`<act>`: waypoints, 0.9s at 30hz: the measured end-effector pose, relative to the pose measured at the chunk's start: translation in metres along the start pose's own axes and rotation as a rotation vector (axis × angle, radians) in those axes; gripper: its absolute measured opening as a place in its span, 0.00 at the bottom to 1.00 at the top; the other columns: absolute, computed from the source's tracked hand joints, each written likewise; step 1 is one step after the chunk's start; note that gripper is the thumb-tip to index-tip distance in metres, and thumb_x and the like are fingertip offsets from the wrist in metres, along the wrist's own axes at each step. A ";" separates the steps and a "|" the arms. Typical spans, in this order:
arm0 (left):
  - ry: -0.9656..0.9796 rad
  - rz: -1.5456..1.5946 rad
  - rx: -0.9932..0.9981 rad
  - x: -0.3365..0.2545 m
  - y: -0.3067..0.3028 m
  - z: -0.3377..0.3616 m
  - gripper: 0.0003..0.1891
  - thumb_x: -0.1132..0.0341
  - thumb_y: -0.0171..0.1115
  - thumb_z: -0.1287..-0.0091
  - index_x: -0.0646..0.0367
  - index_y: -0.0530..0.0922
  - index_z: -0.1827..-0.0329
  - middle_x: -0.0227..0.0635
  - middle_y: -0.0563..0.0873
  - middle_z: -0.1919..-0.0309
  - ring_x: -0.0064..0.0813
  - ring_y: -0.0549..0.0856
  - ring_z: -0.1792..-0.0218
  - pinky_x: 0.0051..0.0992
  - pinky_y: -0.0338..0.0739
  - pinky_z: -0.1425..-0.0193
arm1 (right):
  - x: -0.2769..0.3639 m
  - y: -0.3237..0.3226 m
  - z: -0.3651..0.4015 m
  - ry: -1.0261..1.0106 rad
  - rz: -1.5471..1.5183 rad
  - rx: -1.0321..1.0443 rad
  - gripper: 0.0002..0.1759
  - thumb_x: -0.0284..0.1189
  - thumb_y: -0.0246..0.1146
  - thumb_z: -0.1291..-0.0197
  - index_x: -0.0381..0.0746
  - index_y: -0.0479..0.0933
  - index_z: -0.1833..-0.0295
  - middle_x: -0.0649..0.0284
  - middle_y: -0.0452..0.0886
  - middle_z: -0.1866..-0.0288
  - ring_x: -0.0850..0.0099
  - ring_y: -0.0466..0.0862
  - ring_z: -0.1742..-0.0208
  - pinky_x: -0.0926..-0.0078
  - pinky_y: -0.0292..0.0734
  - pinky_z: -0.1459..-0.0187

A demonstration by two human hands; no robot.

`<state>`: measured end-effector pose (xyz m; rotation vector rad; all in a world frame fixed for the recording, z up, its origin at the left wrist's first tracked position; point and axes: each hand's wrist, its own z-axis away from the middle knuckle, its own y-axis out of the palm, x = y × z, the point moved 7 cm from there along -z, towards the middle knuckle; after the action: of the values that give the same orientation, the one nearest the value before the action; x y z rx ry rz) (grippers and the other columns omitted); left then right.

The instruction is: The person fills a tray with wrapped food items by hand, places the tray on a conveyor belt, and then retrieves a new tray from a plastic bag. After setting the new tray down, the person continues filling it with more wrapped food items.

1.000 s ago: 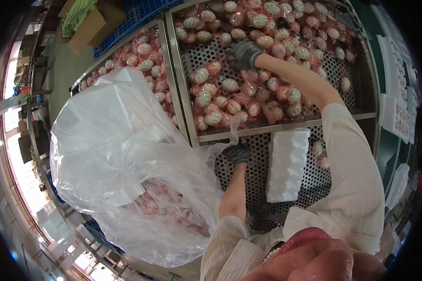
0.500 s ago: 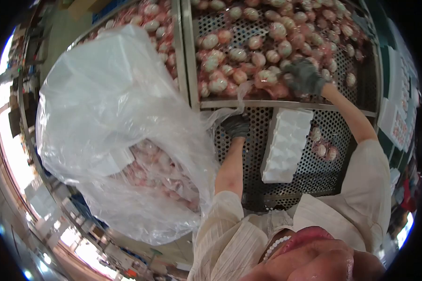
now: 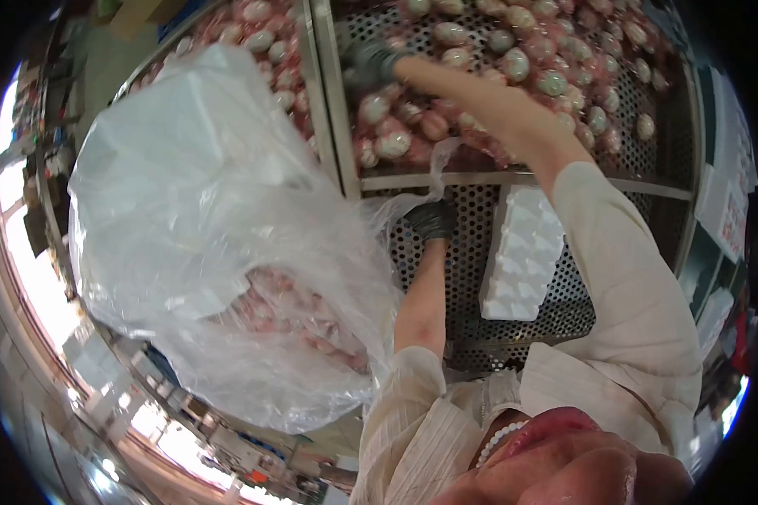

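My left hand (image 3: 432, 220), in a dark glove, is closed on the gathered edge of a large clear plastic bag (image 3: 202, 194), just below the metal divider. Wrapped pale egg-shaped pieces (image 3: 290, 307) show inside the bag. My right hand (image 3: 370, 66), also gloved, is blurred at the left wall of the upper metal bin, and its fingers cannot be made out. Beneath that arm lie many wrapped egg-shaped pieces (image 3: 552, 82), whitish with pink-tinted film. To the right of my left hand stands a white moulded foam tray (image 3: 522, 257).
A metal divider (image 3: 488, 178) runs between the upper bin and the lower perforated tray (image 3: 467, 295). Another bin (image 3: 265, 38) of wrapped pieces lies at the upper left. White boxes (image 3: 724, 198) stand along the right side.
My right hand has swept left across the upper bin, from the pile near its right front to the left wall. My left hand stays by the bag's edge.
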<state>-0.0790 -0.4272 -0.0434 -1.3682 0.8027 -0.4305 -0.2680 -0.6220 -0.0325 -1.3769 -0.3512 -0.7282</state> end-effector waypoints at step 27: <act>-0.137 0.068 0.136 0.002 0.007 -0.001 0.16 0.59 0.50 0.54 0.66 0.70 0.72 0.55 0.72 0.70 0.50 0.69 0.65 0.42 0.60 0.61 | -0.113 -0.162 0.168 0.253 0.586 -0.313 0.15 0.41 0.53 0.51 0.41 0.72 0.64 0.59 0.73 0.69 0.65 0.71 0.67 0.68 0.67 0.67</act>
<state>-0.0793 -0.4278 -0.0510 -1.2261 0.6926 -0.3283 -0.4260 -0.4341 0.0513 -1.5550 0.3730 -0.4652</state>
